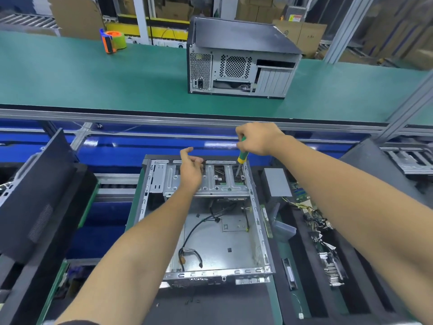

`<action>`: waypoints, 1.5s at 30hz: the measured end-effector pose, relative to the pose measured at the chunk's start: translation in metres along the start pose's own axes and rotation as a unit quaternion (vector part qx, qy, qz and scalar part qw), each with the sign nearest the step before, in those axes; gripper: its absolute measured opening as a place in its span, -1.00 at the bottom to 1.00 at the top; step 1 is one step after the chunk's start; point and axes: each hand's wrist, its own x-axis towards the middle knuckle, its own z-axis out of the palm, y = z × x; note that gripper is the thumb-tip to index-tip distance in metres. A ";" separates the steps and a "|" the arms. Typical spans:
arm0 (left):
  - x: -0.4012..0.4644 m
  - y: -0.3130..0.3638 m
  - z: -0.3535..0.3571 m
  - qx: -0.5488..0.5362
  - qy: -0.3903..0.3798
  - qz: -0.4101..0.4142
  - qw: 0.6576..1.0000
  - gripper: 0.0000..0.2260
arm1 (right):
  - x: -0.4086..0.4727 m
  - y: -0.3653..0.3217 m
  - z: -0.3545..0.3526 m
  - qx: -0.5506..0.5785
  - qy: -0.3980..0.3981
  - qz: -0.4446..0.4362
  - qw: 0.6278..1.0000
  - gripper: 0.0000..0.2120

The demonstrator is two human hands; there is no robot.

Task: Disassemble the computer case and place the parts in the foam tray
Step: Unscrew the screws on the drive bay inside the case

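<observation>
- The open grey metal computer case (206,231) lies on its side straight below me, its side panel off, with black cables (194,233) loose on its bare floor.
- My right hand (257,139) has its grip curled round the green-and-yellow-handled screwdriver (241,156); the tip points down into the far right corner of the case, at the silver metal drive cage (210,181).
- My left hand (191,165) hovers over the left part of that cage, fingers loosely spread, its grip holding nothing.
- Right of the case, the black foam tray (302,261) holds a grey metal box-shaped power supply (276,181), a green circuit board (302,193) with wires, and a finned silver part (330,266).
- Left of the case, a black panel (35,195) leans tilted.
- Beyond the case, on the green surface (93,76), stands a second black computer case (239,59), with an orange-and-green tape dispenser (112,41) farther left.
</observation>
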 end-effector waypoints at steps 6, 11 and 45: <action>0.006 0.014 0.027 -0.232 0.045 -0.215 0.948 -0.78 | 0.001 0.017 0.005 0.019 -0.004 0.030 0.999 -0.84; -0.011 0.010 0.044 0.079 -0.195 0.037 0.977 -0.86 | 0.007 0.022 0.009 0.001 -0.007 0.028 1.000 -0.83; -0.254 -0.003 -0.040 0.012 -0.368 -0.074 0.927 -0.81 | -0.007 0.016 0.030 0.026 -0.029 -0.030 0.999 -0.83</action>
